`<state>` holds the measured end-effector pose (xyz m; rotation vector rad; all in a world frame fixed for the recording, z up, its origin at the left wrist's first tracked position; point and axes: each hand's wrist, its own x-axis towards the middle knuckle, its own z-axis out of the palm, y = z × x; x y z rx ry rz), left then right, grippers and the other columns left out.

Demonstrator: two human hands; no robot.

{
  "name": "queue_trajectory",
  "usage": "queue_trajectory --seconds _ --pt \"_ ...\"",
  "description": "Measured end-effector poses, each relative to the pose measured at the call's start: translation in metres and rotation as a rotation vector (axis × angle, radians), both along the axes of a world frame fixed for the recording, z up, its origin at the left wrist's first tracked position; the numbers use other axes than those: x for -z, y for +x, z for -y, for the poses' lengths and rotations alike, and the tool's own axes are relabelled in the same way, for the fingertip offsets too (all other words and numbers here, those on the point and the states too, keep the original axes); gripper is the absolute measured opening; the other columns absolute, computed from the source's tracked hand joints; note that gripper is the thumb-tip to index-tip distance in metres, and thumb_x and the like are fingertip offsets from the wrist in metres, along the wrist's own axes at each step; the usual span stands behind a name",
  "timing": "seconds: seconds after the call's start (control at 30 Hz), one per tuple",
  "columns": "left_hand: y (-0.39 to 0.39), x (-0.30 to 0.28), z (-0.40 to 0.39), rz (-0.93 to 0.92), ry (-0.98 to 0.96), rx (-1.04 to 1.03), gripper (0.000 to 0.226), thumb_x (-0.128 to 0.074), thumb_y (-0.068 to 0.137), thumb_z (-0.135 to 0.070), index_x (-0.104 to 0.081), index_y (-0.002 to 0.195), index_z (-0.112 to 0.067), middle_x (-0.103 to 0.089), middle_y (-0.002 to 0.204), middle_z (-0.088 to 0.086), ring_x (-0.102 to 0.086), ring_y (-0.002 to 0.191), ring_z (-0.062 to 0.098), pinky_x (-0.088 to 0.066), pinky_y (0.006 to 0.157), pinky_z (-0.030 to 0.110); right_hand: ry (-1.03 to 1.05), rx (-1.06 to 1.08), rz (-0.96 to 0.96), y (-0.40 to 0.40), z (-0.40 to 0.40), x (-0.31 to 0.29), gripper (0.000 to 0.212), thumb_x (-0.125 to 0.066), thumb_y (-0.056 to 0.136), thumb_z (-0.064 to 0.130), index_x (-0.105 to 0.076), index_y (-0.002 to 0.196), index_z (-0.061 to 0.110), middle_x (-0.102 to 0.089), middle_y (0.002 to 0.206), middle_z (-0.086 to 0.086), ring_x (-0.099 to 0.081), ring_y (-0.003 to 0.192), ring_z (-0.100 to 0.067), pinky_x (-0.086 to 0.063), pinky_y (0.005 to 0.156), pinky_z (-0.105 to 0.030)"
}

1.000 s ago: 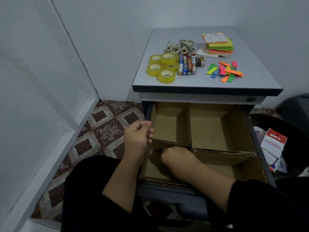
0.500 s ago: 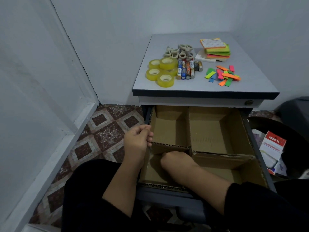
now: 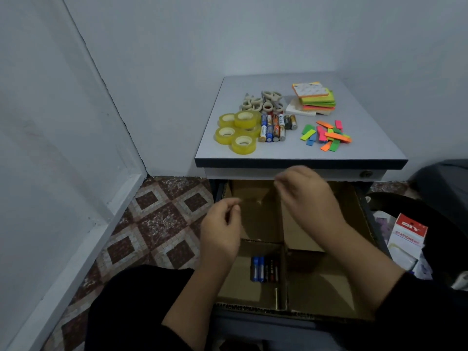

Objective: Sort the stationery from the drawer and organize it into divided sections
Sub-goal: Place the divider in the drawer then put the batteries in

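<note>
A tiled floor (image 3: 162,224) with a brown and cream diamond pattern meets pale walls (image 3: 177,59) at the left and back. A white skirting board (image 3: 76,262) runs along the left wall. At the right, beside the desk, stands a white and red box (image 3: 407,236) printed "DIY STATIONERY".

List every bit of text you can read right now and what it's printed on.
"DIY": white letters on the red top of the box right of the drawer.
"STATIONERY": red print lower on that box, blurred, so partly a guess.
Batteries on the cabinet top: labels too small to read.
Batteries in the drawer: too dark to read.
</note>
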<state>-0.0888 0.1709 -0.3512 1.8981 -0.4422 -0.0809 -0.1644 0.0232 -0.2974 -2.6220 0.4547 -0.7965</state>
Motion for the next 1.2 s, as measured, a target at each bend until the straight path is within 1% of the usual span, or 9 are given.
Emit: queue_trajectory --seconds 0.1,0.23,0.4,0.57,0.73,0.83,0.97,1.1,1.2 --pt "-0.001 -0.028 0.024 0.265 0.069 0.099 0.026 -0.048 0.098 -0.019 -0.06 0.121 -0.02 -0.059 0.111 -0.009 -0.054 0.102 0.003 -0.047 0.087 0.02 -0.02 0.114 0.045 0.017 0.031 -0.014 0.029 -0.054 0.095 0.015 -0.062 0.123 0.01 -0.063 0.119 -0.006 -0.053 0.114 -0.018 -0.041 0.098 -0.029" --pt "0.014 -0.058 0.069 0.549 0.165 0.135 0.032 -0.043 0.099 -0.015 -0.057 0.128 -0.009 -0.061 0.115 0.006 -0.054 0.109 0.019 -0.046 0.089 0.031 0.016 0.135 -0.047 0.041 0.049 -0.027 0.038 -0.048 0.098 0.015 -0.052 0.135 0.011 -0.058 0.124 -0.013 -0.052 0.114 -0.026 -0.042 0.094 -0.036" --pt "0.037 -0.079 0.114 0.485 0.505 0.14 0.043 -0.033 0.101 -0.02 -0.038 0.144 -0.02 -0.06 0.124 0.011 -0.057 0.109 0.03 -0.045 0.076 0.039 0.024 0.1 -0.161 0.063 0.06 -0.031 0.042 -0.044 0.098 0.019 -0.046 0.14 0.02 -0.051 0.118 -0.016 -0.052 0.105 -0.031 -0.038 0.076 -0.032" --pt "0.048 -0.093 0.131 0.454 0.734 0.112 0.035 -0.04 0.099 -0.02 -0.049 0.132 -0.023 -0.06 0.12 0.007 -0.058 0.105 0.027 -0.042 0.065 0.035 0.007 0.109 -0.177 0.065 0.061 -0.032 0.034 -0.043 0.099 0.022 -0.054 0.132 0.021 -0.049 0.115 -0.014 -0.054 0.099 -0.03 -0.038 0.072 -0.03" --pt "0.046 -0.09 0.126 0.527 0.58 0.109 0.023 -0.039 0.099 -0.023 -0.055 0.113 -0.015 -0.063 0.099 0.006 -0.061 0.089 0.025 -0.037 0.058 0.033 0.017 0.165 -0.078 0.054 0.056 -0.026 0.03 -0.051 0.096 0.024 -0.058 0.123 0.011 -0.053 0.114 -0.012 -0.054 0.102 -0.026 -0.038 0.073 -0.029" --pt "0.039 -0.088 0.119 0.518 0.484 0.055 0.029 -0.037 0.101 -0.027 -0.051 0.121 -0.012 -0.064 0.1 0.007 -0.061 0.088 0.025 -0.04 0.059 0.033 -0.039 0.164 -0.024 0.048 0.054 -0.023 0.031 -0.053 0.096 0.024 -0.06 0.122 0.008 -0.057 0.112 -0.014 -0.053 0.101 -0.027 -0.04 0.076 -0.031" --pt "0.04 -0.093 0.121 0.485 0.539 0.058 0.031 -0.038 0.101 -0.03 -0.055 0.117 -0.009 -0.064 0.103 0.01 -0.06 0.092 0.025 -0.037 0.061 0.032 -0.137 0.138 -0.02 0.048 0.054 -0.022 0.028 -0.051 0.097 0.02 -0.067 0.116 0.006 -0.062 0.095 -0.016 -0.055 0.089 -0.028 -0.037 0.068 -0.031" --pt "0.039 -0.099 0.12 0.416 0.581 0.059 0.033 -0.041 0.1 -0.029 -0.058 0.116 -0.006 -0.063 0.105 0.011 -0.059 0.093 0.026 -0.04 0.063 0.032 -0.121 0.16 -0.058 0.047 0.053 -0.025 0.028 -0.05 0.098 0.024 -0.065 0.115 0.008 -0.063 0.098 -0.013 -0.055 0.092 -0.027 -0.042 0.072 -0.034" --pt "0.036 -0.104 0.115 0.364 0.615 0.056 0.028 -0.048 0.096 -0.028 -0.058 0.112 -0.007 -0.058 0.096 0.008 -0.053 0.084 0.023 -0.039 0.062 0.032 -0.074 0.187 -0.062 0.045 0.051 -0.024 0.029 -0.049 0.099 0.024 -0.062 0.12 0.01 -0.063 0.105 -0.011 -0.056 0.096 -0.025 -0.045 0.076 -0.035"
